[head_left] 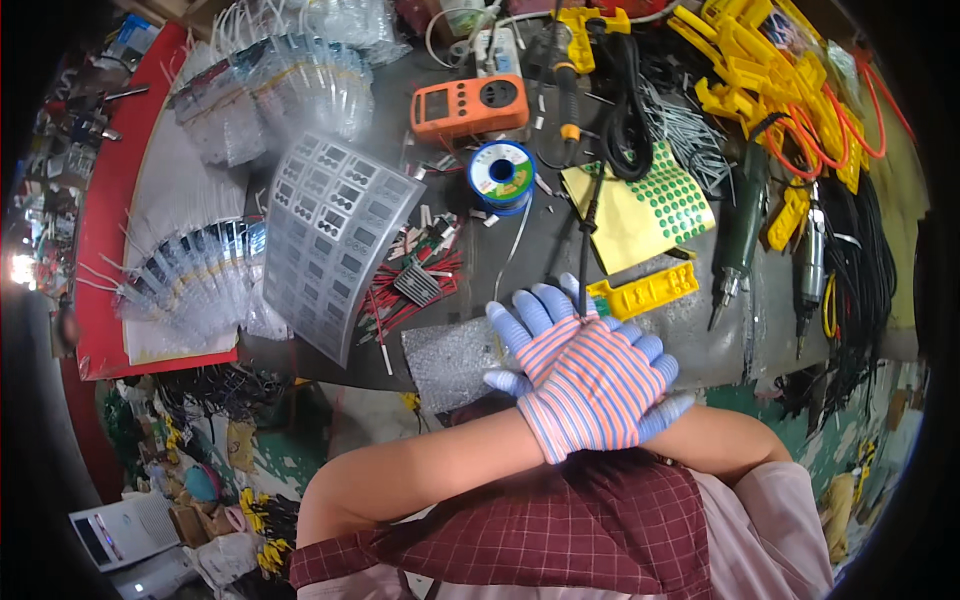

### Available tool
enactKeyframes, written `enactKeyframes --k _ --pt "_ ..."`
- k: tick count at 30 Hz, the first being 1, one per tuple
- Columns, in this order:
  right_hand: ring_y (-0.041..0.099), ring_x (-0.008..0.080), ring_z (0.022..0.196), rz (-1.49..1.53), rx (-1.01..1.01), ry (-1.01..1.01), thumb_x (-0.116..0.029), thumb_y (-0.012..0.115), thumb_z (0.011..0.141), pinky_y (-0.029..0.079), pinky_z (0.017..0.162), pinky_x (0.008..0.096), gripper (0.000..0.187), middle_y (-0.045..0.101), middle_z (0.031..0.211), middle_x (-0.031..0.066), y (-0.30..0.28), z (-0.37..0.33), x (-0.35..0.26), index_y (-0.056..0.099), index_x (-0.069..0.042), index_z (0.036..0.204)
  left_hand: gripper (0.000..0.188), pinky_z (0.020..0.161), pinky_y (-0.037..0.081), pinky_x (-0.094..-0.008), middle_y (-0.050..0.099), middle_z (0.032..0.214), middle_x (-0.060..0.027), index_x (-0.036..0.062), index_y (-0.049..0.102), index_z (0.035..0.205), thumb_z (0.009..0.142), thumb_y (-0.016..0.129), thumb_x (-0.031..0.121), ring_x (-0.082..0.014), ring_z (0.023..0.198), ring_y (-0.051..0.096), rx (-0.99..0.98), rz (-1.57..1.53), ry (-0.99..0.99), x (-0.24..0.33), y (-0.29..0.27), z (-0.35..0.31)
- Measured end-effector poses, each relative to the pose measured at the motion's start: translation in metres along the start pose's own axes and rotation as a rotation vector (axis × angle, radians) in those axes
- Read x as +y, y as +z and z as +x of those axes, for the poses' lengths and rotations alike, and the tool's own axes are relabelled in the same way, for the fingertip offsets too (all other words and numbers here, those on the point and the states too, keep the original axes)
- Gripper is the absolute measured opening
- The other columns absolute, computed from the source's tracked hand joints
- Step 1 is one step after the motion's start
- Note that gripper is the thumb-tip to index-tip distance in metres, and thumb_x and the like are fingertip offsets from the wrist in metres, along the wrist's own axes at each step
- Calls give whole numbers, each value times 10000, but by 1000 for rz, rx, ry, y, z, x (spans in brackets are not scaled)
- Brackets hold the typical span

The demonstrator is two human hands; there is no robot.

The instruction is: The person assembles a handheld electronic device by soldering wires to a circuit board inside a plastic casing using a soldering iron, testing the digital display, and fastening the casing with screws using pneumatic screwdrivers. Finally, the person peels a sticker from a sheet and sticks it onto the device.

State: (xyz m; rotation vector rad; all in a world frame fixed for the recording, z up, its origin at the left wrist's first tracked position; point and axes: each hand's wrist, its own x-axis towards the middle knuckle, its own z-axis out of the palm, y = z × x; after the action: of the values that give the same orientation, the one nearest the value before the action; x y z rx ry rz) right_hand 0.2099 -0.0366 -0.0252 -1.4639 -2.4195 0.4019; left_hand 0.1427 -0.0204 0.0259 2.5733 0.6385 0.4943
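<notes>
Both hands wear striped knit gloves and cross at the table's near edge. My left hand (pixel 590 385) lies palm down over the right one, its fingers stretched out towards the right. Beneath it, my right hand (pixel 535 312) points up and left with fingers spread; its palm is hidden. A black cord (pixel 586 235) runs down to the hands; its lower end is hidden, so I cannot tell whether they touch it. Just beyond the fingers sits a yellow plastic housing (pixel 655 291). Clear bubble wrap (pixel 450 365) lies left of the right thumb.
Left stand a metallic label sheet (pixel 335 235) and bagged parts (pixel 190 280). Red wires (pixel 440 265), a solder spool (pixel 502 177) and an orange meter (pixel 470 107) lie ahead. A yellow sticker sheet (pixel 620 225), screws (pixel 685 135), a green electric screwdriver (pixel 740 235) and yellow housings (pixel 745 75) are to the right.
</notes>
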Motion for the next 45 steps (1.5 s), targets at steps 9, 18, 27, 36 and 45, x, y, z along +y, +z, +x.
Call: enactKeyframes --k 9,18,27,36,45 --pt "667 318 997 359 56 -303 -320 617 916 387 1136 468 225 667 880 94 -26 -37 1 686 -107 903 301 959 484 -459 627 1127 -185 47 646 1106 814 627 118 -358 1051 609 523 -199 13 -32 -34 -57" --pt "573 352 1187 130 433 33 -241 698 818 342 1118 558 179 677 1126 88 -56 -63 77 726 -105 931 661 1046 417 -514 521 1326 -206 137 568 1344 717 758 224 -407 1203 524 -58 209 -255 -49 -21 -58" --pt "610 373 1100 108 476 86 -205 698 807 418 1055 523 248 670 1112 145 -66 -53 101 723 -77 1018 546 971 422 -515 564 1227 -228 178 670 1216 682 744 265 -398 1102 547 -46 265 -285 -57 2 -52" --pt "635 389 1106 -391 376 880 -479 685 860 511 929 452 809 653 1180 242 -101 -38 220 391 -86 1504 528 913 446 -501 590 1169 -192 144 650 1133 616 745 195 -389 1039 565 -50 181 -140 -36 14 -45" --pt "658 271 1010 325 651 689 -377 758 817 512 903 362 912 676 1159 159 -97 -59 261 319 -16 1530 572 947 503 -342 623 1133 -129 68 559 1345 818 747 186 -232 1046 612 35 -452 -295 -49 -33 -29"
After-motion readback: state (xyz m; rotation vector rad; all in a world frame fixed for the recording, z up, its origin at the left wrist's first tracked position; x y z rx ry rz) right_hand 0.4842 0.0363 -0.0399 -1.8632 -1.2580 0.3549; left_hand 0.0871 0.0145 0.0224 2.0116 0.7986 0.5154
